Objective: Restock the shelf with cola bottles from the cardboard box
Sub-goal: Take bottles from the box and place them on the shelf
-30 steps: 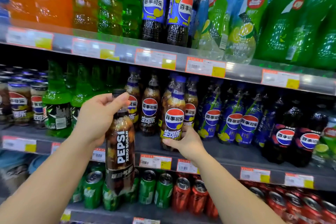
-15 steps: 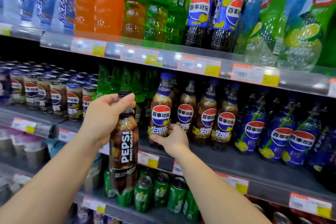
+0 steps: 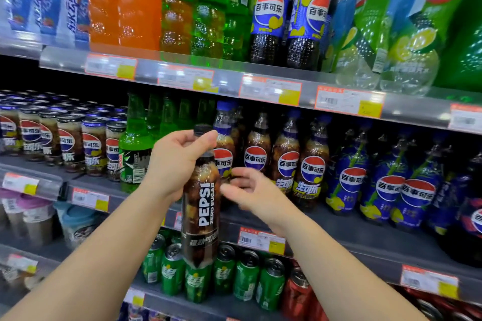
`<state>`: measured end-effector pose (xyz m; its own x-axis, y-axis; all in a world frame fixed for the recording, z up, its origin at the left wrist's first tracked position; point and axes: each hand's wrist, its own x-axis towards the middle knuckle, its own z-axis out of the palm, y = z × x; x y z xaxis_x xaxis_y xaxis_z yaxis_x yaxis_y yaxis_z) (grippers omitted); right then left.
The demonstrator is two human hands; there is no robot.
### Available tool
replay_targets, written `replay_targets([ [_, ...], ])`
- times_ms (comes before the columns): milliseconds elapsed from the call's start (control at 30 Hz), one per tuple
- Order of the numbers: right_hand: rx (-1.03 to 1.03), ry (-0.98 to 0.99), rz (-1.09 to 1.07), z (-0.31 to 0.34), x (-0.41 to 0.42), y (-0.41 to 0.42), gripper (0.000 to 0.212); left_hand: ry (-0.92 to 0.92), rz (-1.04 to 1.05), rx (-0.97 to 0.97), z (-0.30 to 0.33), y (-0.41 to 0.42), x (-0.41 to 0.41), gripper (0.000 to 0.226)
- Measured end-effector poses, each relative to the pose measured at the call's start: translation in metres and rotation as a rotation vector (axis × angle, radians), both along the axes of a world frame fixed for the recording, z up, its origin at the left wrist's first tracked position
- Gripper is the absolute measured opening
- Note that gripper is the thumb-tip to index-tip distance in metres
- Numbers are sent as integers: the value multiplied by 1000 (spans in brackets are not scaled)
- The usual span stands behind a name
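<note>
L hand [image 3: 180,161] grip clamped on neck of Pepsi Zero bottle [image 3: 200,206], upright, held in front of mid shelf [image 3: 339,232] front edge. R hand [image 3: 250,190] fingers apart, blurred, just right of bottle, empty. Behind: cola bottles [image 3: 287,164] in row on mid shelf.

Cans [image 3: 245,279] below shelf [image 3: 365,232] bottles [image 3: 311,172]

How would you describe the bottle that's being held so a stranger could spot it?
In front of the middle shelf, the left hand grips the bottle by its neck. Unlike the blue-capped bottles behind, it has a black cap and white vertical PEPSI ZERO SUGAR lettering.
</note>
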<state>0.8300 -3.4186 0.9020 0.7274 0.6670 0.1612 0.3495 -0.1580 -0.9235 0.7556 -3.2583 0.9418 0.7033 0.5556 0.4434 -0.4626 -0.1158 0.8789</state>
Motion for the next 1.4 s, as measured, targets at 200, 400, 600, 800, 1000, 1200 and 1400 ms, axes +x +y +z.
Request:
replay_targets([
  [200,-107,-200,-48,0,-15,-18,81,-67,-10,-20,11,-42,27,40],
  [400,-33,-208,-214,7,6,-47,77,-12,-87,102,28,-55,38,61],
  [600,150,-144,-360,9,24,-35,91,-52,-6,3,9,-27,26,33],
  [800,90,-201,-445,1,29,-9,87,23,62,44,-24,-9,23,33],
  [1000,-38,-221,-498,-8,28,5,102,112,163,160,-48,0,22,39],
  [1200,-35,-50,-381,-29,31,-11,86,161,205,159,-62,5,20,42],
  [1400,-65,-138,-516,-37,31,1,58,167,182,140,-63,0,23,44],
])
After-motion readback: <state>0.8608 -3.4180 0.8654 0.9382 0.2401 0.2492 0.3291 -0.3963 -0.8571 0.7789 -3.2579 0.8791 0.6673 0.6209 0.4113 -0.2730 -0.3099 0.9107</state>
